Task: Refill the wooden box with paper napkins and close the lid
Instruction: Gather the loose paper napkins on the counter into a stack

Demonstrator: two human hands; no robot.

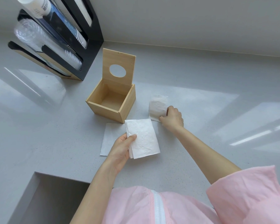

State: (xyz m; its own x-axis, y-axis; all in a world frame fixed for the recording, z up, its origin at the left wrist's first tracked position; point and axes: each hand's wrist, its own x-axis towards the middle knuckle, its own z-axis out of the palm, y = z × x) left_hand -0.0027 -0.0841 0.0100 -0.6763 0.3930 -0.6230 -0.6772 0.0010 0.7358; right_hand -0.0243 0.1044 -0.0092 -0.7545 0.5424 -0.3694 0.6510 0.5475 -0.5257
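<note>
Head view: hands [120, 149] grip napkins [144, 138].

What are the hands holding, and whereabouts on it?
The left hand holds a stack of napkins by its left edge. The right hand pinches the napkin pack at its near right corner.

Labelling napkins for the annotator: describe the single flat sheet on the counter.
Start at the open wooden box on the grey counter. The single flat white napkin lies just in front of it, partly under the folded napkin stack in the left hand; nobody touches it.

Empty wooden box [111, 102], lid [118, 69] upright; napkins [142, 138] beside.
</note>
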